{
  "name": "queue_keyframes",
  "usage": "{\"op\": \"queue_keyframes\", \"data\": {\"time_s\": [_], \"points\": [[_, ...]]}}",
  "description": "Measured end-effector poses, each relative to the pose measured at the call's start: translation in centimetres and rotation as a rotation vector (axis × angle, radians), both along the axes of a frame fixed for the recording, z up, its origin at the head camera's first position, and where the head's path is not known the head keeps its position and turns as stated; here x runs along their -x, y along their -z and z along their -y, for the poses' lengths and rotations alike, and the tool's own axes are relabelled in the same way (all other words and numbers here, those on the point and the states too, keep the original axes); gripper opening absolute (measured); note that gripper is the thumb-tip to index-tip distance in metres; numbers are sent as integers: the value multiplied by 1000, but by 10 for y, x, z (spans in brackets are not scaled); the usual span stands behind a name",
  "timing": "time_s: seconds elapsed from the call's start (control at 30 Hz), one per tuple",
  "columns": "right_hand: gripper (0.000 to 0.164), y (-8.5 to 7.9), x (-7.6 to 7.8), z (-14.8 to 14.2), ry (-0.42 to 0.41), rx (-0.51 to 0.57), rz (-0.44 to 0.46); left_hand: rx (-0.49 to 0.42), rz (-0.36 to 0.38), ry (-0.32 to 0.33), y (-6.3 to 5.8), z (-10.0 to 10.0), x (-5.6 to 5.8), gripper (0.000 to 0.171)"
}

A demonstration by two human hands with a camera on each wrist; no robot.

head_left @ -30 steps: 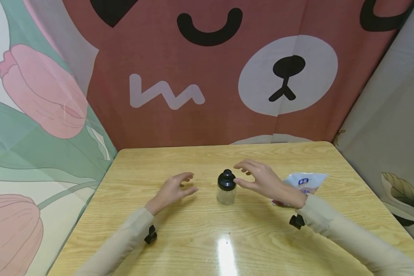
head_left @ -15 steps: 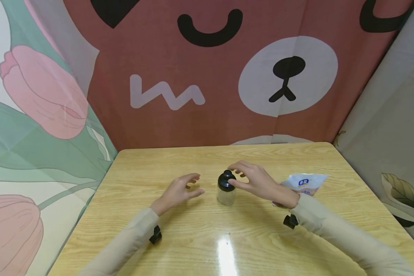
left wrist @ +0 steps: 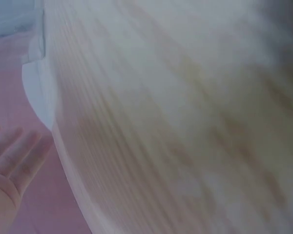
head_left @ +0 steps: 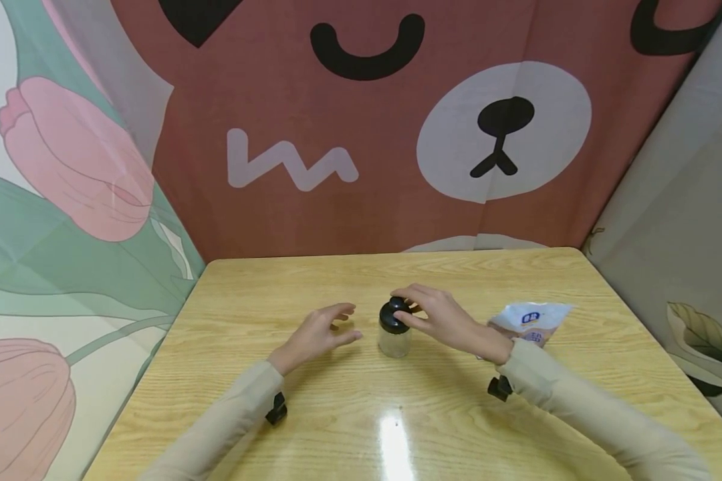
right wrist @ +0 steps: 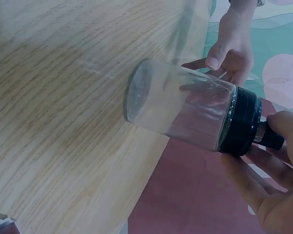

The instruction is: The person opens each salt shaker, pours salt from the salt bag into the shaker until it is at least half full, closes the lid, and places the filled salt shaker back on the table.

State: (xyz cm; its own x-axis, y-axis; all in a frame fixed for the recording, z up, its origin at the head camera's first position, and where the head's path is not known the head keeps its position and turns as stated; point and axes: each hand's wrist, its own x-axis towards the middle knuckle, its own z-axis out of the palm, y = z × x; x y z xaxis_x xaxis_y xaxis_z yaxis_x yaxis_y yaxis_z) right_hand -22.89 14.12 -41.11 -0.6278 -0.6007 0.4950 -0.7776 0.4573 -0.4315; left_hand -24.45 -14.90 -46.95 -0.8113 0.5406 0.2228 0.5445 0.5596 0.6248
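Note:
A clear glass jar (head_left: 394,343) with a black knobbed lid (head_left: 391,322) stands upright on the table. My right hand (head_left: 448,321) holds the lid from the right, thumb on its near side and fingers curled by the knob. From the right wrist, the jar (right wrist: 180,105) looks see-through, and the right hand's fingers (right wrist: 246,178) reach the lid's edge. To the left of the jar, a short gap away, my left hand (head_left: 313,337) hovers with fingers relaxed and holding nothing. Its fingers (left wrist: 19,158) show at the edge of the left wrist view.
A white and purple printed bag (head_left: 532,321) lies behind the right forearm, partly covered by it. The wood-grain table (head_left: 337,427) ends at a red-brown cloth (head_left: 385,220) at the back. Patterned cloths hang on both sides.
My right hand has moved left from beside the jar onto its lid. My left hand has come right, closer to the jar. The jar has stayed in place.

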Motion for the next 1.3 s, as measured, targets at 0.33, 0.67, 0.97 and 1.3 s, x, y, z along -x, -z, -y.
{"op": "queue_keyframes", "data": {"time_s": [0.33, 0.67, 0.97, 1.3], "points": [[36, 1, 1, 8, 18, -12, 5, -6, 23, 57, 3, -9, 1, 67], [35, 0, 2, 16, 15, -2, 18, 8, 45, 95, 2, -19, 0, 73], [35, 0, 2, 15, 30, -12, 37, 53, 61, 113, 0, -35, -2, 83], [33, 0, 2, 14, 21, -11, 65, 9, 50, 145, 0, -46, -2, 76]]}}
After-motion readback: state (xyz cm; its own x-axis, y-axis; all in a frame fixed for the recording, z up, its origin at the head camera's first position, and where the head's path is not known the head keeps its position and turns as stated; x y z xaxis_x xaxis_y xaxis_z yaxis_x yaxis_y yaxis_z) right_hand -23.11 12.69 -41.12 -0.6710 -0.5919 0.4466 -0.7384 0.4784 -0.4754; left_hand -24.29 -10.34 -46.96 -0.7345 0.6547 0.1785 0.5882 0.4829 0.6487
